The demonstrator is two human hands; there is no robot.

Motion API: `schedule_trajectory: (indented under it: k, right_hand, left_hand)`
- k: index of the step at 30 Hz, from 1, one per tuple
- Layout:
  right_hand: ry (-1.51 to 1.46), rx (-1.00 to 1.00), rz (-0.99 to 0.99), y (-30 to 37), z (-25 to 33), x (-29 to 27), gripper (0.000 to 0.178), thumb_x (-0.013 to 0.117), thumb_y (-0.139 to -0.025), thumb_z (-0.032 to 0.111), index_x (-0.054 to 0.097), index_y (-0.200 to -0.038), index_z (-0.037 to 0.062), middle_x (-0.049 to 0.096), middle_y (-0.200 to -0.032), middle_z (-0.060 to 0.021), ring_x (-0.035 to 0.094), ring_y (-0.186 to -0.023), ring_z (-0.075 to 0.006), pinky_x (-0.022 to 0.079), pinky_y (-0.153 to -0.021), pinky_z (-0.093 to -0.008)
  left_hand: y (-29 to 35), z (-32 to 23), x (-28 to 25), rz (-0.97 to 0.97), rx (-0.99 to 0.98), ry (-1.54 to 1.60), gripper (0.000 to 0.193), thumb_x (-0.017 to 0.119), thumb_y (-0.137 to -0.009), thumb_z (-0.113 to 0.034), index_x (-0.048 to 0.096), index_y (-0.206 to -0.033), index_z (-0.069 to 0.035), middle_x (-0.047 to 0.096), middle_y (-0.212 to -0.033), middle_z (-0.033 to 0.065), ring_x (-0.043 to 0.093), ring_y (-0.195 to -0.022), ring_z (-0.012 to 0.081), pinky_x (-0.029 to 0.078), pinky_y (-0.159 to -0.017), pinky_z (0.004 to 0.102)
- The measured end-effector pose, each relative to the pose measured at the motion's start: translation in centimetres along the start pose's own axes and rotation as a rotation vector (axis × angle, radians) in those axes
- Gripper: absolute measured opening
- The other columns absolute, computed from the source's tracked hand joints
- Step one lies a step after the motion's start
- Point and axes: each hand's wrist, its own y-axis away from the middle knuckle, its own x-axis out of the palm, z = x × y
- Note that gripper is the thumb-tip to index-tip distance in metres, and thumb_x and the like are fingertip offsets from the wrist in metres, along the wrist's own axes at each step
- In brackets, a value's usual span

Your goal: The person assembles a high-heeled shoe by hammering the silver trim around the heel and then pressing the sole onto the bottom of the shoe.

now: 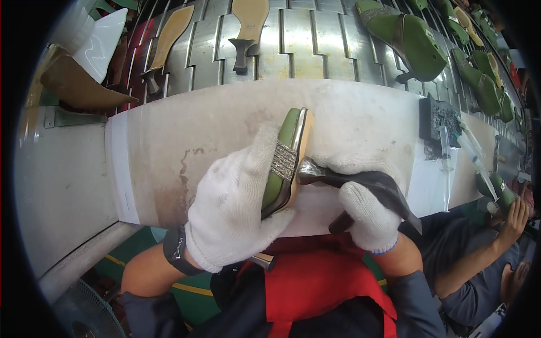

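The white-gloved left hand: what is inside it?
A green square-toed shoe with a glittering silver strap and tan sole; the white knitted glove partly hides its rear.

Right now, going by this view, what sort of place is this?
Most likely a shoe factory's production line: green heeled shoes and tan soles with dark heels lie along a slatted silver metal conveyor, and the white-gloved right hand holds a dark metal hammer.

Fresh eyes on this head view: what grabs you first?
First, the green shoe with its glittering strap, mid-picture in the gloved left hand, beside a dark hammer in the gloved right hand. Next, the bright red apron at bottom centre. Then the metal conveyor across the top, carrying more shoes.
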Motion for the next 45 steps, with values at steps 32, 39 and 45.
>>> schedule_trajectory:
  k: [32, 39, 45]
  right_hand:
    - [0.789, -0.535, 0.005, -0.2, 3.1, 3.9, 0.033, 0.087, -0.083, -0.001, 0.078, -0.114, -0.0002, 0.081, -0.113, -0.0228, 0.082, -0.108, -0.0331, 0.065, -0.096, -0.0419]
    - [0.73, -0.708, -0.115, 1.4, -1.2, 5.2, 0.035, 0.085, -0.088, 0.0, 0.074, -0.121, -0.002, 0.079, -0.121, -0.0271, 0.079, -0.116, -0.0397, 0.062, -0.104, -0.0476]
    - [0.6, -0.826, -0.253, 2.7, -6.4, 6.7, 0.04, 0.083, -0.089, 0.0, 0.069, -0.126, -0.0042, 0.076, -0.128, -0.0306, 0.076, -0.121, -0.0436, 0.059, -0.109, -0.0517]
  left_hand:
    - [0.8, 1.7, -0.2, -0.069, 0.101, -0.01, 0.106, 0.088, -0.074, -0.004, 0.038, -0.168, 0.007, 0.068, -0.129, 0.0279, 0.069, -0.118, 0.0464, 0.054, -0.103, 0.0522]
    - [1.3, 2.3, -0.4, -0.076, 0.124, -0.001, 0.108, 0.089, -0.075, -0.007, 0.036, -0.168, 0.008, 0.068, -0.127, 0.0291, 0.07, -0.115, 0.0474, 0.055, -0.102, 0.0518]
    - [1.9, 2.4, -0.2, -0.06, 0.122, -0.004, 0.11, 0.09, -0.074, -0.011, 0.036, -0.168, 0.008, 0.068, -0.128, 0.0299, 0.07, -0.116, 0.0487, 0.055, -0.103, 0.0529]
